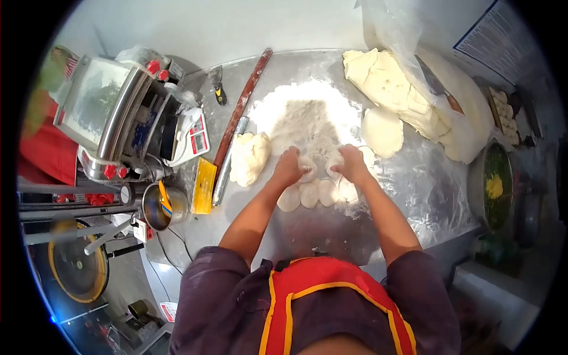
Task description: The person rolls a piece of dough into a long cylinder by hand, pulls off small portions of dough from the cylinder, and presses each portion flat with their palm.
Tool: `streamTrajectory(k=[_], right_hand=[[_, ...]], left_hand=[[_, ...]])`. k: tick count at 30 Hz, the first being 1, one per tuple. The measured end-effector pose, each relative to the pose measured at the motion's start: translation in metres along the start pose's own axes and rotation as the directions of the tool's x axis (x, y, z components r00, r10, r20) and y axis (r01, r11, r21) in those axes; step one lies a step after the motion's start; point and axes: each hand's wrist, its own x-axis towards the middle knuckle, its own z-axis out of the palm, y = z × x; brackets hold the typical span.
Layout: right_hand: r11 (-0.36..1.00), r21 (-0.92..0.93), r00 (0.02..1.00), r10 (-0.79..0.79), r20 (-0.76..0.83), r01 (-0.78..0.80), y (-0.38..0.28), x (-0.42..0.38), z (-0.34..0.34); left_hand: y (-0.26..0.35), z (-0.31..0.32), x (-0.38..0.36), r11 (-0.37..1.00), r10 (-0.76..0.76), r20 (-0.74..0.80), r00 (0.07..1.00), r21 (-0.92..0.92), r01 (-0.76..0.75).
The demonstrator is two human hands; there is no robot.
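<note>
Steel table [414,195] dusted with flour pile [307,112], big dough mass [390,83] at far right, smaller dough lump [248,157] at left beside long rolling pin [241,106]. Row of flattened dough discs [310,194] just under the hands. Left hand [290,167] closed on one small dough piece [307,165], right hand [350,163] closed on another dough piece [335,160], both at near edge of the flour.
</note>
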Motion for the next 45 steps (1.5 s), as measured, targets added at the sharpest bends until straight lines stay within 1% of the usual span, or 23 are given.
streamTrajectory(k=[2,5,8,9,12,16,17,20,21,24,25,27,29,30,31,32,33,35,37,38,40,42,45], right_hand=[[0.999,-0.045,0.999,0.020,0.044,-0.018,-0.017,-0.005,-0.010],[0.993,-0.056,0.994,-0.107,-0.006,0.107,-0.027,-0.024,-0.013],[0.986,0.167,1.000,0.012,-0.028,-0.007,-0.028,-0.041,-0.020],[0.982,0.188,0.989,0.005,-0.148,0.023,-0.012,-0.040,-0.011],[0.828,0.429,0.916,0.401,-0.003,-0.362,-0.004,-0.027,-0.044],[0.715,0.639,0.903,0.423,-0.073,-0.283,0.036,-0.017,-0.061],[0.737,0.621,0.921,0.386,-0.063,-0.267,0.053,-0.018,-0.062],[0.891,0.323,0.859,0.415,-0.300,-0.318,0.064,-0.019,-0.092],[0.890,0.265,0.788,0.454,-0.417,-0.372,0.076,-0.016,-0.097],[0.541,0.698,0.602,0.774,-0.196,-0.469,0.128,0.007,-0.084],[0.324,0.721,0.560,0.822,0.106,-0.612,0.082,0.013,-0.125],[0.303,0.739,0.565,0.815,0.125,-0.601,0.096,0.034,-0.109],[0.199,0.749,0.522,0.824,0.221,-0.632,0.100,0.041,-0.106],[0.447,0.714,0.605,0.795,-0.041,-0.539,0.094,0.039,-0.098],[0.668,0.606,0.660,0.692,-0.292,-0.432,0.090,0.032,-0.088],[0.841,0.437,0.683,0.524,-0.509,-0.320,0.086,0.022,-0.078],[0.848,0.459,0.695,0.497,-0.520,-0.263,0.066,0.008,-0.090],[0.861,0.468,0.610,0.482,-0.628,-0.198,0.042,-0.024,-0.113],[0.751,0.569,0.509,0.652,-0.562,-0.335,0.034,-0.061,-0.148],[0.690,0.664,0.488,0.702,-0.519,-0.287,0.065,-0.089,-0.146],[0.406,0.913,0.540,0.776,-0.325,-0.035,0.066,-0.134,-0.164],[0.306,0.951,0.645,0.736,-0.206,-0.046,0.066,-0.177,-0.171],[0.085,0.996,0.711,0.702,-0.034,-0.037,0.055,-0.218,-0.163]], left_hand=[[0.008,-0.002,0.000,0.996,-0.069,0.044,0.997,-0.048,0.071],[0.010,-0.013,0.001,0.990,0.048,0.298,0.953,0.112,-0.085],[0.016,-0.005,-0.007,0.981,0.127,0.188,0.974,0.122,-0.151],[0.029,-0.008,-0.005,0.988,0.125,0.217,0.968,0.067,-0.143],[0.075,-0.009,0.011,0.990,0.111,0.278,0.954,-0.109,-0.084],[0.093,0.017,0.053,0.915,0.103,0.366,0.925,-0.399,0.056],[0.088,0.028,0.063,0.876,0.119,0.407,0.906,-0.473,0.098],[0.058,0.071,0.082,0.907,0.134,0.308,0.942,-0.422,0.008],[0.065,0.073,0.080,0.938,0.132,0.278,0.952,-0.345,-0.029],[0.099,0.074,0.070,0.987,0.097,0.208,0.973,-0.148,-0.067],[0.109,0.077,0.068,0.992,0.058,0.201,0.978,-0.120,-0.034],[0.122,0.084,0.073,0.996,0.012,0.211,0.977,-0.093,0.008],[0.127,0.092,0.071,0.993,0.096,0.183,0.979,0.050,-0.106],[0.129,0.094,0.070,0.980,0.137,0.175,0.975,0.122,-0.159],[0.143,0.087,0.064,0.961,0.061,0.249,0.967,0.247,-0.124],[0.146,0.084,0.060,0.951,0.102,0.248,0.963,0.259,-0.168],[0.146,0.082,0.056,0.939,0.144,0.249,0.958,0.271,-0.211],[0.145,0.083,0.050,0.898,0.233,0.244,0.941,0.316,-0.305],[0.140,0.089,0.055,0.889,0.263,0.250,0.932,0.312,-0.335],[0.137,0.094,0.059,0.884,0.280,0.256,0.925,0.306,-0.353],[0.112,0.127,0.086,0.894,0.371,0.168,0.913,0.200,-0.400],[0.091,0.161,0.123,0.858,0.494,0.130,0.860,0.089,-0.506],[0.139,0.132,0.137,0.940,0.340,0.257,0.905,-0.075,-0.332]])
